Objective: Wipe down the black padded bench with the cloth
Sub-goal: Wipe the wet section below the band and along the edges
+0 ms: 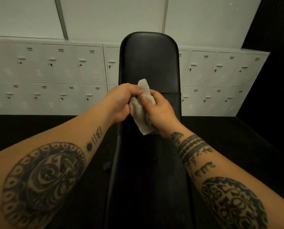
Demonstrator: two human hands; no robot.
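Black padded bench (pixel 149 60) runs 6 to 12 o'clock, rounded far end at 12, seam btwn its two pads near mid. Small pale specks (pixel 164 151) dot the near pad, mostly toward its 3 o'clock edge. Bench stands on dark floor (pixel 38 126).

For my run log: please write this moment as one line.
left hand: grips cloth | right hand: grips cloth | cloth: held over bench | bench: small specks

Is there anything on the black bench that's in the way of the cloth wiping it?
Nothing visible blocks it. The left hand and right hand hold the cloth over the black padded bench, whose pad shows only a few tiny specks near the person.
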